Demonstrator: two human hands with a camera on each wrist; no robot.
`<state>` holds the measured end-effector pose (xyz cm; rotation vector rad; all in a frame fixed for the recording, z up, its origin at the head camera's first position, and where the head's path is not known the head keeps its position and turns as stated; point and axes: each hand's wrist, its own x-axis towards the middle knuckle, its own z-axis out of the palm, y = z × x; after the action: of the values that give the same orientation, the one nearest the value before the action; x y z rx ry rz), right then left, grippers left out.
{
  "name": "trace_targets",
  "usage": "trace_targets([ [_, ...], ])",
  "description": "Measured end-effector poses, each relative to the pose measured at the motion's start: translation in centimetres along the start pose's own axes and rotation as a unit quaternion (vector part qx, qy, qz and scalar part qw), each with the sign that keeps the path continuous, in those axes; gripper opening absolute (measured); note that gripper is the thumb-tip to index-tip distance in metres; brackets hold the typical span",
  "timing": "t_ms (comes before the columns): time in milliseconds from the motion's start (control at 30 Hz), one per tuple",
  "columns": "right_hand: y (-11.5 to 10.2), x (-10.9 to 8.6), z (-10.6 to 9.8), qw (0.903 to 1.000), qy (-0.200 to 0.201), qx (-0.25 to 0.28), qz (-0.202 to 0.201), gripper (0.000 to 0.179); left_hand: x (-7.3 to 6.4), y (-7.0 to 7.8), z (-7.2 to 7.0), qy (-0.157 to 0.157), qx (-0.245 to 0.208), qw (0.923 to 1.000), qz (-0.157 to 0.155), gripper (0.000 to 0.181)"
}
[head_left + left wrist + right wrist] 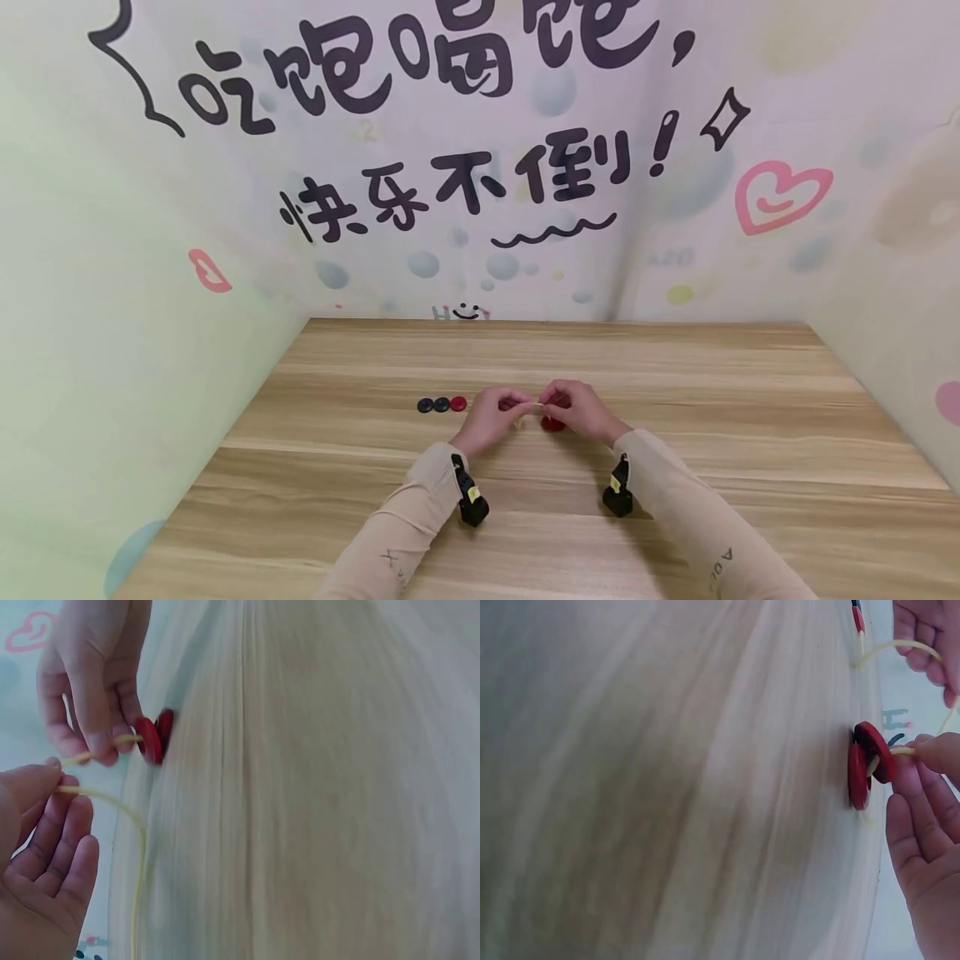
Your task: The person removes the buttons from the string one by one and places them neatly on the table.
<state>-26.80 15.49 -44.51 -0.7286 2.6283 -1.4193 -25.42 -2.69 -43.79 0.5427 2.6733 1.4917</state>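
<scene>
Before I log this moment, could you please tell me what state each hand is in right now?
Left hand: closed, pinching the cord.
Right hand: closed, pinching the cord beside the red discs.

Table [540, 542] looks wooden; red discs [859, 776], smooth; sleeves [693, 517], matt cloth.

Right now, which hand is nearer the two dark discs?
The left hand. It is to the right of the dark discs, with a red disc between; the right hand is farther right, beyond the left.
</scene>
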Motion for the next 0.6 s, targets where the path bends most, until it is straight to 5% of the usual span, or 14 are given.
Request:
trace_targets([
  [367,-0.5,0.1,-0.1,0.9998,0.019,0.000,-0.008,0.004,0.5,-0.2,0.2,-0.025,-0.005,0.9996,-0.009,0.020],
  [600,-0.6,0.1,0.0,0.9999,0.013,0.001,-0.005,0.004,0.2,-0.3,0.9,-0.008,0.021,0.9997,0.005,0.013],
])
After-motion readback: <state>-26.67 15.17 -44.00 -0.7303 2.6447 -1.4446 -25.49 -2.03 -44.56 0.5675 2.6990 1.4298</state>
